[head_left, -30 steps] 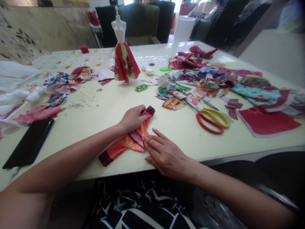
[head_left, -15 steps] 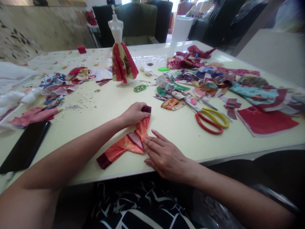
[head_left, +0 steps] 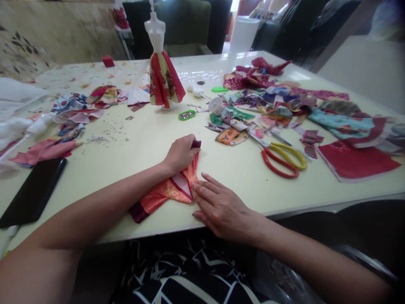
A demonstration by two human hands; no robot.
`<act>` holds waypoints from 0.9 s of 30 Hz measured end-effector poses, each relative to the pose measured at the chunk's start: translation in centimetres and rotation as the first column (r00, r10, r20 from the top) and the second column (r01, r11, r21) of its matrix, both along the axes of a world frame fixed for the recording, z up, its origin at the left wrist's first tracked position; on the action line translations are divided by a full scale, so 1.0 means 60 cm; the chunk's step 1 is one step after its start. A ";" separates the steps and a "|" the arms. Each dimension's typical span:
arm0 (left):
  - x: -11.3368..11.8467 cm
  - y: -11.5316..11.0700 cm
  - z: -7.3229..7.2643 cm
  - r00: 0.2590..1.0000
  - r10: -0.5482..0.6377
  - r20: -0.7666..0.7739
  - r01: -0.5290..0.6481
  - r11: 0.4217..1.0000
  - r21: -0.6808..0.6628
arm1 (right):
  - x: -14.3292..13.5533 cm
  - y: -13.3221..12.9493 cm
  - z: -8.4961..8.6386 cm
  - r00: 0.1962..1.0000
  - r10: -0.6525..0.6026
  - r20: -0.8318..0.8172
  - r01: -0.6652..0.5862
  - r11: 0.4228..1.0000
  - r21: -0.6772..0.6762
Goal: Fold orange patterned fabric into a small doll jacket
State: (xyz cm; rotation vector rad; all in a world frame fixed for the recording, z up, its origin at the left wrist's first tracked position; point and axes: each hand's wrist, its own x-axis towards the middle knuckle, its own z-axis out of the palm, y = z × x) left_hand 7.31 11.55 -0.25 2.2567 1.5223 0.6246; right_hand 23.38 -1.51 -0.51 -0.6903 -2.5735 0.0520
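The small orange top (head_left: 177, 193) lies on the near middle of the tabletop (head_left: 152, 139), close to its near edge, with one dark sleeve end pointing left and the other pointing away. The left hand (head_left: 181, 155) is closed around the far sleeve, fingers curled over it just beside the dark end. The right hand (head_left: 221, 207) lies flat and open, its fingers stretched out and its fingertips touching the top's right edge by the neck opening; it appears to press rather than grip. Farther off, a green dish (head_left: 180, 117) holds many small shiny bits, too small to make out singly. It sits near a white dress form (head_left: 156, 31) that wears a red and yellow skirt (head_left: 166, 82). To the right, scissors (head_left: 268, 148) rest with their blades touching a pile of cloth scraps (head_left: 232, 137), and a phone (head_left: 33, 192) lies at the near left.
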 end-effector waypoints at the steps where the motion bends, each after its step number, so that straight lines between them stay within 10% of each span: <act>1: 0.000 -0.001 -0.002 1.000 -0.008 -0.010 0.008 1.000 0.017 | 0.000 0.000 0.000 1.000 -0.001 0.000 0.001 1.000 -0.001; 10: -0.016 0.019 -0.001 0.999 0.025 0.035 -0.028 0.994 0.105 | 0.004 0.001 -0.006 1.000 -0.007 -0.020 0.007 1.000 -0.005; 16: -0.058 -0.060 0.034 0.985 -0.171 -0.002 0.165 0.944 0.285 | 0.004 0.003 -0.011 0.999 -0.014 -0.029 0.014 1.000 -0.010; 21: -0.083 -0.108 0.021 0.825 -0.453 -0.338 0.476 0.880 -0.019 | 0.005 0.001 -0.011 0.998 -0.024 -0.055 0.023 1.000 -0.018; 27: -0.087 -0.101 0.012 0.771 -0.466 -0.434 0.410 0.885 -0.222 | 0.018 0.002 0.000 0.968 -0.073 -0.241 0.050 0.994 -0.099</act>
